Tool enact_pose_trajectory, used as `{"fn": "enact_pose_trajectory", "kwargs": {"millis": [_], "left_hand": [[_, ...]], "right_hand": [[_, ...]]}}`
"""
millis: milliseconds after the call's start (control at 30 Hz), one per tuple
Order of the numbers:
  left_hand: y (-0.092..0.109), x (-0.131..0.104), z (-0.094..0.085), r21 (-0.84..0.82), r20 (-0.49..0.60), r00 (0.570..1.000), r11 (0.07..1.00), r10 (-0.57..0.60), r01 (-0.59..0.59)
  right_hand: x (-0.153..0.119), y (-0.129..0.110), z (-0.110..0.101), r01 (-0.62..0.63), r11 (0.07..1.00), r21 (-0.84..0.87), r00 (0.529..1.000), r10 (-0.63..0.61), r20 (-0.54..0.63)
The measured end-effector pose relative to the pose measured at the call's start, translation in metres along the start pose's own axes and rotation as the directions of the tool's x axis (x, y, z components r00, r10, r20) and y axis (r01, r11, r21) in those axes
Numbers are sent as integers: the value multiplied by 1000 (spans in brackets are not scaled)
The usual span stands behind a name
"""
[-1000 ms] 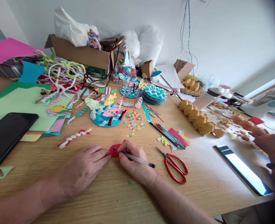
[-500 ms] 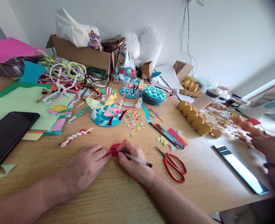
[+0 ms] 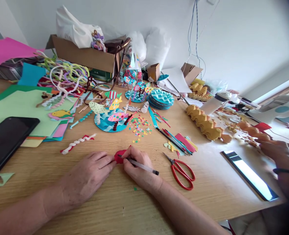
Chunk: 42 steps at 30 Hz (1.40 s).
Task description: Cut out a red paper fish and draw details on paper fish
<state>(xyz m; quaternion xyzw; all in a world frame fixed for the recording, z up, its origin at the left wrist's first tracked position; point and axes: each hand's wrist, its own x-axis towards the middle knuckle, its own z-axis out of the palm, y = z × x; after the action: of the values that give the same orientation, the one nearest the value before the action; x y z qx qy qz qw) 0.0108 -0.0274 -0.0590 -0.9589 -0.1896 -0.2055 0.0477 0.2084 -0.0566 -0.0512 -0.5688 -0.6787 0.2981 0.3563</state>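
Note:
A small red paper cutout (image 3: 119, 156) lies on the wooden table in front of me. The fingers of my left hand (image 3: 90, 176) are closed together on its left edge and hold it; the thumb is hidden. My right hand (image 3: 140, 166) grips a pen (image 3: 144, 166) with a clear barrel and dark end cap, its tip on the red paper. Part of the cutout is covered by my right fingers. Red-handled scissors (image 3: 182, 171) lie to the right of my right hand, blades partly apart. A white and red twisted pipe cleaner piece (image 3: 78, 143) lies beyond my left hand.
Behind are a blue paper base (image 3: 102, 125) with paper fish, confetti dots (image 3: 140, 125) and several stacked blue discs (image 3: 161, 99). A black phone (image 3: 9, 142) is at left, another phone (image 3: 249, 174) at right. Another person's hand (image 3: 278, 151) touches an orange egg-carton strip (image 3: 249, 129).
The whole view has shifted slightly. My hands, the pen and the red paper keep nearly the same positions relative to each other. The other person's hand has moved slightly.

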Motion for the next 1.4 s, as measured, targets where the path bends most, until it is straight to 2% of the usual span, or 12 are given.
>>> {"fn": "enact_pose_trajectory", "kwargs": {"millis": [300, 600, 900, 1400], "left_hand": [[0, -1, -1, 5, -23, 1000, 1000, 7, -6], [-1, -1, 0, 12, -18, 1000, 1000, 0, 0], [1, -1, -3, 19, -11, 1000, 1000, -7, 8], [1, 1, -4, -3, 35, 999, 1000, -15, 15]], "right_hand": [[0, -3, -2, -33, 999, 31, 999, 32, 26], [-1, 1, -2, -76, 992, 101, 997, 76, -2], [-1, -3, -3, -49, 998, 33, 999, 49, 2], [0, -3, -2, -50, 999, 23, 999, 49, 11]]}}
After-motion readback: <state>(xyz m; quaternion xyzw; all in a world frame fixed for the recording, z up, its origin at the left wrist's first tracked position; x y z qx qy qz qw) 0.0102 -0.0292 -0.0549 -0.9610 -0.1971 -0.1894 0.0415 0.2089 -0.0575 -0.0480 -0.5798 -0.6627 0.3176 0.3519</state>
